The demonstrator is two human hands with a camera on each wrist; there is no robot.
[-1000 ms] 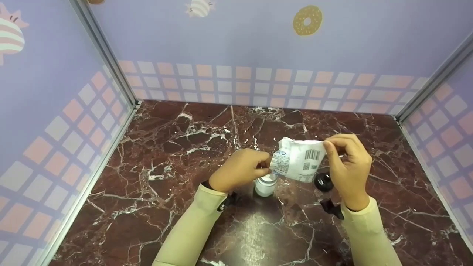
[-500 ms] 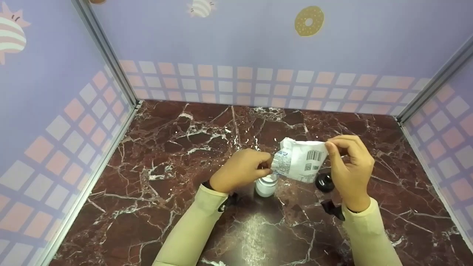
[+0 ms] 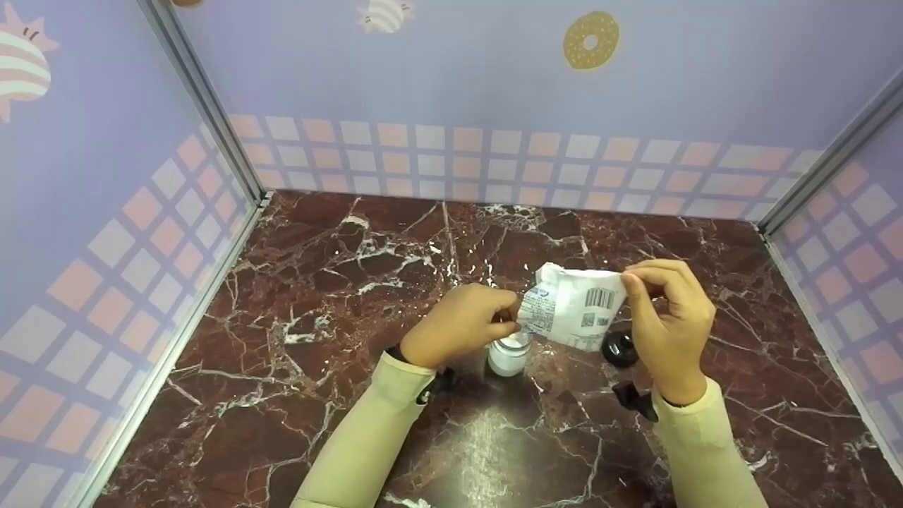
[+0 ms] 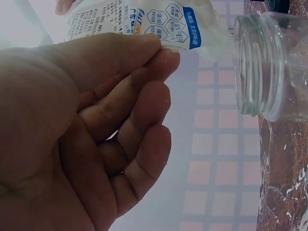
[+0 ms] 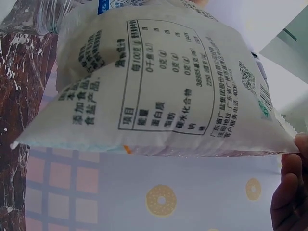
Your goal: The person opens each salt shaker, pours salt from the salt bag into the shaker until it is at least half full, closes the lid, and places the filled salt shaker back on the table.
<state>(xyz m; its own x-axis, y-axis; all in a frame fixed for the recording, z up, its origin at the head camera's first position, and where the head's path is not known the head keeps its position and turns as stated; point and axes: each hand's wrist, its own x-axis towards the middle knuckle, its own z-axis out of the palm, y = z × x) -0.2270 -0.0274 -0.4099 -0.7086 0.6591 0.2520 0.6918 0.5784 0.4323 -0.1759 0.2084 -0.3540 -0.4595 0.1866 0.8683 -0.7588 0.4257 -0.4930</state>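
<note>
A white printed bag of salt (image 3: 575, 307) hangs tilted above an open glass jar (image 3: 508, 356). White stuff shows inside the jar in the head view. My left hand (image 3: 465, 321) pinches the bag's left edge between thumb and index finger, close over the jar mouth. At the opposite upper corner, the thumb and fingers of my right hand (image 3: 670, 317) pinch the bag. The left wrist view puts the bag's end (image 4: 211, 29) beside the jar rim (image 4: 248, 65); whether salt is flowing cannot be made out. Chinese print covers the bag (image 5: 163, 82) in the right wrist view.
A round black lid (image 3: 619, 349) lies on the table right of the jar, close to my right wrist. White specks are scattered over the dark red marbled tabletop (image 3: 338, 423), hard to tell from its veining. Patterned panels (image 3: 451, 85) enclose the back and both sides.
</note>
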